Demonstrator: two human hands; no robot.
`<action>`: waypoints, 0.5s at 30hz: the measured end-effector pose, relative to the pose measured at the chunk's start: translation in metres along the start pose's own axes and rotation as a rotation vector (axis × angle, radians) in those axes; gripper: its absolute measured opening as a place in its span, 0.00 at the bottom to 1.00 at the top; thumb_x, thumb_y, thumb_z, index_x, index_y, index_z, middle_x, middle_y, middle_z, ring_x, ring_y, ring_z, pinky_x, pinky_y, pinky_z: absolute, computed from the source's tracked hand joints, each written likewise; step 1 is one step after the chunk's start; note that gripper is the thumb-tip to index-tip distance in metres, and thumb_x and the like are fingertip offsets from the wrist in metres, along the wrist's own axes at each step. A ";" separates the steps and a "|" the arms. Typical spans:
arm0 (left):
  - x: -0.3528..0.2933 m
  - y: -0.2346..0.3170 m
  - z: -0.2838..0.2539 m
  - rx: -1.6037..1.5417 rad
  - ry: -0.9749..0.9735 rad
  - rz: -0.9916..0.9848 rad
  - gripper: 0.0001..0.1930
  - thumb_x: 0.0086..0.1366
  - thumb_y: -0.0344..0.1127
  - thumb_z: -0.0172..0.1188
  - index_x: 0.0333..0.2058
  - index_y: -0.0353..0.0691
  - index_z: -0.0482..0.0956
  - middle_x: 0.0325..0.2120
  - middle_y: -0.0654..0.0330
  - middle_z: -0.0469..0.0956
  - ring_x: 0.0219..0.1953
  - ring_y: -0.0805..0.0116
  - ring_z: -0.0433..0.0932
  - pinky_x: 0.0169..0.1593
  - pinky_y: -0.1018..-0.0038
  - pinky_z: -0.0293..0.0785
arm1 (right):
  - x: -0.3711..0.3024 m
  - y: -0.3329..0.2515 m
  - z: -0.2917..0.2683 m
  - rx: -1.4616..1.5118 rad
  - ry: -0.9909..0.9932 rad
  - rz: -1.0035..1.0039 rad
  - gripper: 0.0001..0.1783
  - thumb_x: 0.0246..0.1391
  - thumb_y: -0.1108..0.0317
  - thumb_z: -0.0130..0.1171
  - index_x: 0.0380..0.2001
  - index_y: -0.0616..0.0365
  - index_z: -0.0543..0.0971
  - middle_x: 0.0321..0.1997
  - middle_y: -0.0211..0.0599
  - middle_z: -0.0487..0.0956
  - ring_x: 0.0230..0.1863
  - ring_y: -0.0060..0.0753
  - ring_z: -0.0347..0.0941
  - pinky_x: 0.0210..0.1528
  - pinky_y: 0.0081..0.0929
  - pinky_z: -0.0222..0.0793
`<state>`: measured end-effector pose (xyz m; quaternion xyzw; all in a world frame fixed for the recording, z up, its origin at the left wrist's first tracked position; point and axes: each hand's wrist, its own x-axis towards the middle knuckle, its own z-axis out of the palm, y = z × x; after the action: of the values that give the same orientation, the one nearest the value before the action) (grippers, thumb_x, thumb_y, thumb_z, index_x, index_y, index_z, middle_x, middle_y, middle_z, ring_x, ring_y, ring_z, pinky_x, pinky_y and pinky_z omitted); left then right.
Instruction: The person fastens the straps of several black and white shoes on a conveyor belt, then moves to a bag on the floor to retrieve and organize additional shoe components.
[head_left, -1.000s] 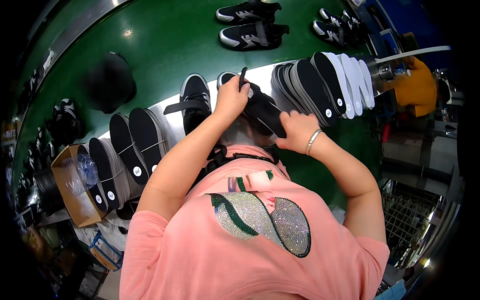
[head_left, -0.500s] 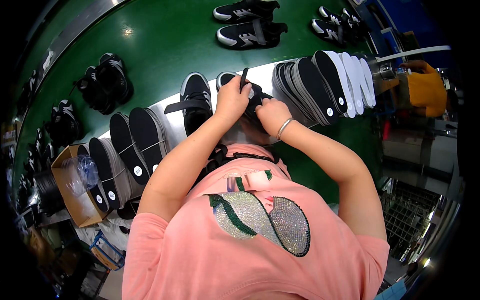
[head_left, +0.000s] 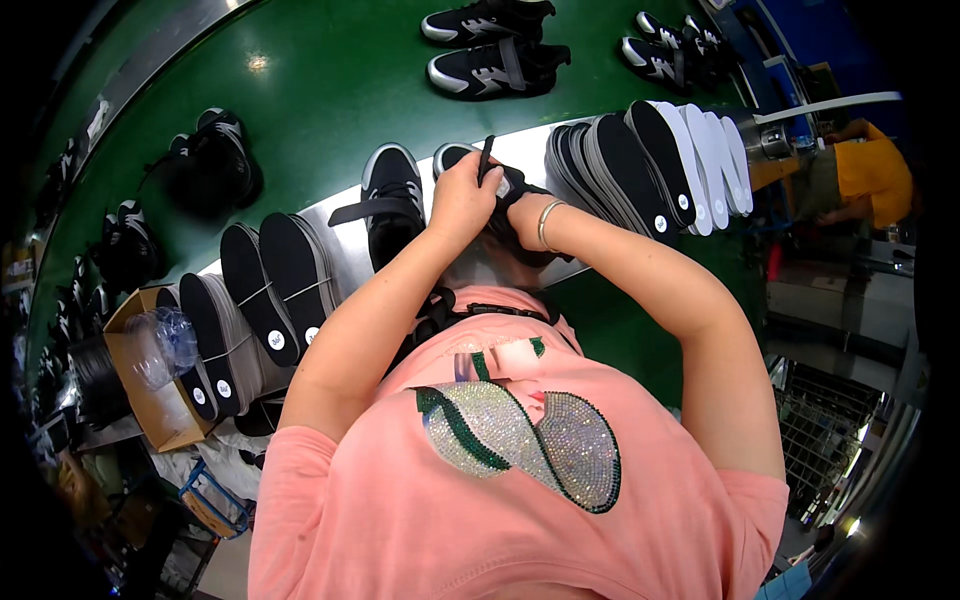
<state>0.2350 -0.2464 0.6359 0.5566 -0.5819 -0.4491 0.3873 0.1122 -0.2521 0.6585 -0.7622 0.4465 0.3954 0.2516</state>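
Note:
A black sneaker with a silver toe point(head_left: 450, 155) lies on the metal strip in front of me, its dark strap standing up. My left hand point(head_left: 466, 202) is closed on the sneaker's upper, around the tongue and strap. The fingers of my right hand point(head_left: 528, 220) reach into the shoe's opening, so they are hidden; a bangle circles that wrist. Just left stands the matching sneaker point(head_left: 388, 185), its strap undone and sticking out to the left.
Black and grey insoles point(head_left: 610, 170) and white insoles point(head_left: 715, 165) are lined up on the right. Tied insole bundles point(head_left: 265, 290) stand on the left beside a cardboard box point(head_left: 160, 410). More sneakers point(head_left: 495, 70) rest on the green surface point(head_left: 330, 70). A person in yellow point(head_left: 872, 180) is at far right.
My right hand has pushed deeper into the sneaker's opening, its fingers now out of sight. My left hand keeps its hold. At far right the person in yellow has shifted.

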 end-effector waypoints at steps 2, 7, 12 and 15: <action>0.000 -0.002 0.001 0.007 -0.003 0.003 0.10 0.53 0.34 0.54 0.31 0.33 0.73 0.23 0.47 0.75 0.29 0.50 0.75 0.34 0.66 0.69 | 0.002 0.003 -0.003 -0.007 -0.029 -0.056 0.14 0.37 0.71 0.53 0.31 0.62 0.79 0.35 0.48 0.77 0.40 0.42 0.74 0.41 0.29 0.69; 0.000 -0.002 0.003 0.026 0.012 0.024 0.10 0.53 0.34 0.54 0.31 0.33 0.73 0.22 0.47 0.75 0.28 0.50 0.75 0.34 0.65 0.69 | 0.005 0.005 -0.008 -0.060 -0.120 -0.112 0.15 0.38 0.70 0.53 0.33 0.62 0.79 0.36 0.48 0.77 0.41 0.42 0.73 0.42 0.30 0.68; 0.000 0.000 0.002 0.017 -0.020 -0.022 0.10 0.53 0.34 0.54 0.30 0.33 0.73 0.22 0.46 0.75 0.29 0.50 0.75 0.34 0.65 0.69 | 0.004 -0.001 0.004 -0.053 0.002 -0.024 0.12 0.37 0.72 0.53 0.29 0.62 0.79 0.34 0.47 0.77 0.39 0.41 0.74 0.40 0.29 0.69; 0.001 -0.003 0.003 0.022 -0.016 -0.008 0.10 0.53 0.34 0.54 0.30 0.33 0.73 0.22 0.46 0.75 0.29 0.49 0.75 0.34 0.65 0.69 | 0.001 -0.008 0.000 -0.058 0.067 0.103 0.11 0.38 0.71 0.56 0.30 0.58 0.79 0.35 0.40 0.78 0.39 0.36 0.75 0.40 0.27 0.70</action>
<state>0.2332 -0.2468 0.6320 0.5593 -0.5877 -0.4487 0.3747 0.1197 -0.2486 0.6580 -0.7581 0.4817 0.3948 0.1936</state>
